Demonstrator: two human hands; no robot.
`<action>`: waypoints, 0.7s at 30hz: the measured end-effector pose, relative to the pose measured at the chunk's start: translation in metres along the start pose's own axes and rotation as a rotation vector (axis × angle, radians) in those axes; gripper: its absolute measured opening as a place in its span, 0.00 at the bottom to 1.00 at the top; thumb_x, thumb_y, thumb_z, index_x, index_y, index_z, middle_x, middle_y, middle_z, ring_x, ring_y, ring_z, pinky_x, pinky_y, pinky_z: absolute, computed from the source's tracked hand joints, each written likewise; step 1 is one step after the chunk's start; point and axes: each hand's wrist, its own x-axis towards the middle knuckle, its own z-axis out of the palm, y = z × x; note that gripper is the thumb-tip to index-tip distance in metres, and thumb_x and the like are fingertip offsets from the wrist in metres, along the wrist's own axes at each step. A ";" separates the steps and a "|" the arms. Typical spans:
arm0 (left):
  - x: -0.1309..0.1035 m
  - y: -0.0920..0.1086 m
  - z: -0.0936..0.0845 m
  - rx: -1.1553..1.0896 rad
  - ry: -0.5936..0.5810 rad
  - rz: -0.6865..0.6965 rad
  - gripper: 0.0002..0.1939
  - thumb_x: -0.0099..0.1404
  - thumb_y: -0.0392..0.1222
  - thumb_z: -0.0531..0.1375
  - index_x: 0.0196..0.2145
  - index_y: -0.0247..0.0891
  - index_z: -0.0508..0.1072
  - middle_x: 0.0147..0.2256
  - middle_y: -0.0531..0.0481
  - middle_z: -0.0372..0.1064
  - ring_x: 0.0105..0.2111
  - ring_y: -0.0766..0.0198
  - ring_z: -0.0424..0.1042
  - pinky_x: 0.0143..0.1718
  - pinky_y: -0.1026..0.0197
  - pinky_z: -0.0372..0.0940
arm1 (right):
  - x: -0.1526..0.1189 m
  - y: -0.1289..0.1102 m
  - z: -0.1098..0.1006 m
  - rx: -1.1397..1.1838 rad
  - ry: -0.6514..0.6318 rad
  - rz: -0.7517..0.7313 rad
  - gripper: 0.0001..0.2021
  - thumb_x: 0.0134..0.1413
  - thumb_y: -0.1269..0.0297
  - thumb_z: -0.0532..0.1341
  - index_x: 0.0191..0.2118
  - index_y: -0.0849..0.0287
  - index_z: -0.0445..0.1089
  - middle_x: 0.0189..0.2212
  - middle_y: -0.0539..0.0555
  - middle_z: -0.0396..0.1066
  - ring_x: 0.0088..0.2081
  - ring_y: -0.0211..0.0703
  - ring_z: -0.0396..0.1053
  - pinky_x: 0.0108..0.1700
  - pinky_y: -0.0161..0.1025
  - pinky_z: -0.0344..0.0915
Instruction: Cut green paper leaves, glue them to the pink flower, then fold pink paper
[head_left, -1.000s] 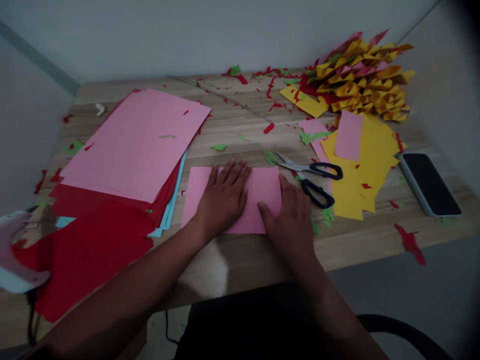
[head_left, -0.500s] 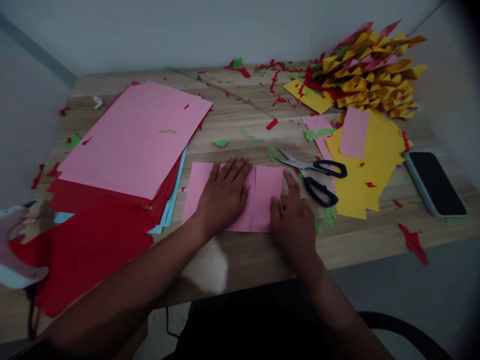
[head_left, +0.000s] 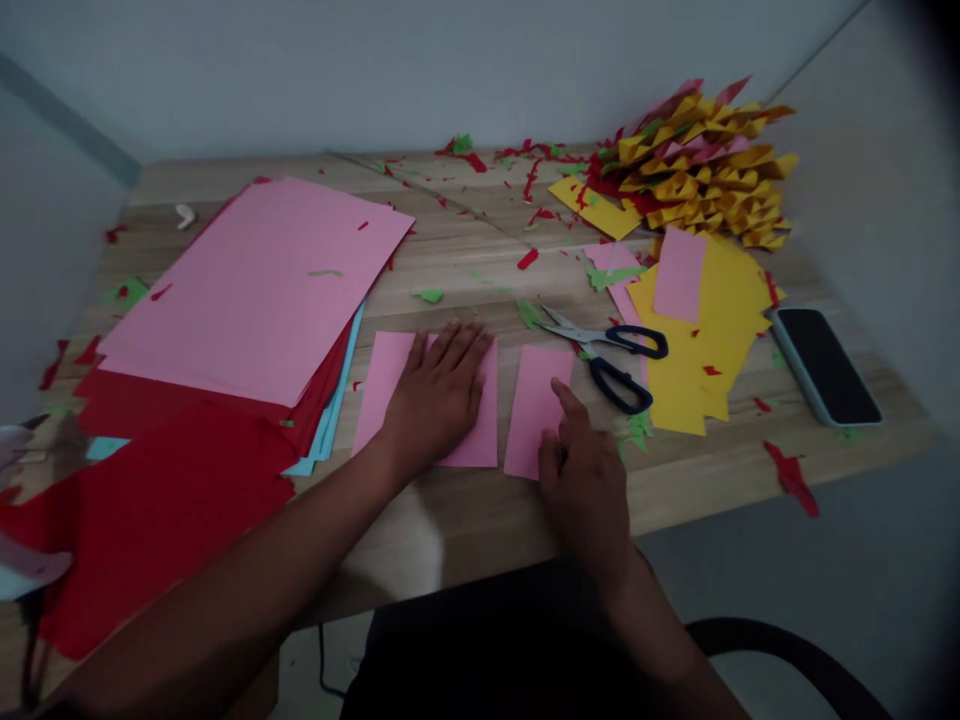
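My left hand [head_left: 435,400] lies flat, fingers stretched out, on a pink paper piece [head_left: 486,440]. To its right is a narrower pink paper strip [head_left: 529,410], separate from that piece with a thin gap of wood between them. At the strip's right edge my right hand [head_left: 589,470] is closed on it, thumb and index finger over the paper and the other fingers curled. Open-bladed scissors [head_left: 600,345] with dark blue handles lie just beyond the right hand, touched by neither hand.
Large pink sheets [head_left: 262,290] lie over red and blue paper at left, beside crumpled red paper [head_left: 180,500]. Yellow pieces [head_left: 675,370], a phone [head_left: 825,365] and a folded yellow paper construction [head_left: 705,170] are at right. Red and green scraps litter the wooden table [head_left: 465,540].
The pink strip has come fully apart from the larger piece, where a short slit showed at the top before. My right hand has drawn it slightly away. The whole view has shifted somewhat.
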 end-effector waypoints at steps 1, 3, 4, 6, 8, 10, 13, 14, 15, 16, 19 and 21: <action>0.000 -0.001 0.000 -0.005 0.002 0.003 0.26 0.76 0.42 0.44 0.69 0.39 0.56 0.71 0.48 0.50 0.70 0.52 0.49 0.70 0.41 0.43 | -0.002 0.003 -0.004 0.011 0.001 0.013 0.24 0.66 0.68 0.49 0.66 0.59 0.58 0.42 0.59 0.79 0.38 0.50 0.74 0.42 0.48 0.67; 0.000 -0.004 0.002 -0.018 0.011 0.014 0.26 0.75 0.41 0.45 0.68 0.38 0.57 0.70 0.47 0.52 0.70 0.51 0.51 0.70 0.39 0.44 | -0.006 0.011 -0.015 0.070 0.013 0.057 0.22 0.67 0.64 0.50 0.64 0.57 0.61 0.42 0.58 0.78 0.35 0.48 0.74 0.39 0.45 0.68; 0.001 -0.006 0.003 -0.029 0.020 0.020 0.26 0.75 0.41 0.46 0.68 0.38 0.59 0.69 0.45 0.54 0.69 0.49 0.52 0.69 0.38 0.45 | -0.006 0.016 -0.022 0.107 0.026 0.086 0.21 0.68 0.62 0.51 0.64 0.56 0.62 0.40 0.57 0.78 0.32 0.46 0.73 0.36 0.43 0.67; 0.005 -0.009 0.003 -0.073 0.050 0.037 0.25 0.73 0.40 0.48 0.65 0.38 0.62 0.67 0.43 0.58 0.67 0.48 0.56 0.67 0.38 0.49 | -0.001 0.029 -0.036 0.163 0.080 0.136 0.19 0.68 0.59 0.51 0.61 0.55 0.65 0.36 0.54 0.77 0.29 0.43 0.71 0.33 0.40 0.66; 0.010 -0.010 0.000 -0.143 0.120 0.081 0.23 0.71 0.38 0.50 0.62 0.38 0.66 0.64 0.41 0.62 0.64 0.49 0.59 0.64 0.39 0.55 | 0.013 0.044 -0.047 0.181 0.158 0.174 0.18 0.68 0.58 0.51 0.58 0.55 0.68 0.33 0.53 0.75 0.29 0.43 0.70 0.32 0.39 0.65; 0.013 -0.007 -0.011 -0.209 0.210 0.126 0.20 0.71 0.38 0.51 0.58 0.40 0.69 0.62 0.41 0.63 0.63 0.51 0.61 0.62 0.41 0.58 | 0.037 0.062 -0.058 0.184 0.207 0.203 0.19 0.67 0.57 0.50 0.57 0.55 0.68 0.31 0.52 0.73 0.30 0.44 0.70 0.33 0.39 0.64; 0.006 -0.002 -0.033 -0.236 0.240 0.174 0.17 0.72 0.39 0.51 0.55 0.45 0.70 0.60 0.45 0.66 0.61 0.56 0.63 0.61 0.47 0.62 | 0.078 0.085 -0.073 0.131 0.161 0.242 0.22 0.65 0.57 0.52 0.60 0.57 0.65 0.33 0.54 0.74 0.32 0.47 0.71 0.35 0.42 0.66; 0.000 -0.002 -0.039 -0.209 0.214 0.182 0.16 0.72 0.40 0.51 0.55 0.46 0.70 0.59 0.46 0.67 0.60 0.57 0.66 0.59 0.48 0.64 | 0.089 0.090 -0.077 0.067 0.144 0.244 0.23 0.63 0.56 0.54 0.61 0.58 0.64 0.36 0.56 0.75 0.35 0.49 0.72 0.38 0.44 0.67; -0.009 -0.004 -0.044 -0.162 0.176 0.180 0.17 0.72 0.41 0.52 0.56 0.48 0.70 0.59 0.47 0.68 0.59 0.57 0.67 0.58 0.49 0.65 | 0.096 0.092 -0.081 -0.012 0.151 0.234 0.24 0.63 0.56 0.55 0.62 0.60 0.64 0.41 0.59 0.75 0.39 0.52 0.73 0.42 0.47 0.68; -0.019 -0.008 -0.045 -0.096 0.141 0.178 0.18 0.71 0.42 0.53 0.57 0.51 0.69 0.59 0.48 0.69 0.58 0.56 0.69 0.56 0.49 0.68 | 0.100 0.092 -0.083 -0.089 0.184 0.201 0.24 0.62 0.56 0.55 0.60 0.61 0.66 0.45 0.63 0.74 0.44 0.56 0.73 0.47 0.51 0.68; -0.055 -0.027 -0.034 0.118 0.130 0.140 0.29 0.65 0.44 0.60 0.63 0.55 0.65 0.63 0.47 0.66 0.57 0.48 0.71 0.51 0.45 0.71 | 0.087 0.077 -0.073 -0.087 0.305 0.022 0.19 0.64 0.57 0.55 0.55 0.59 0.70 0.50 0.64 0.72 0.52 0.57 0.71 0.52 0.53 0.69; -0.078 -0.036 -0.018 0.228 0.155 0.149 0.35 0.62 0.48 0.63 0.66 0.52 0.61 0.64 0.42 0.63 0.58 0.43 0.71 0.51 0.44 0.72 | 0.063 0.057 -0.054 0.016 0.225 -0.165 0.16 0.62 0.61 0.57 0.54 0.53 0.70 0.50 0.59 0.74 0.51 0.51 0.73 0.51 0.48 0.72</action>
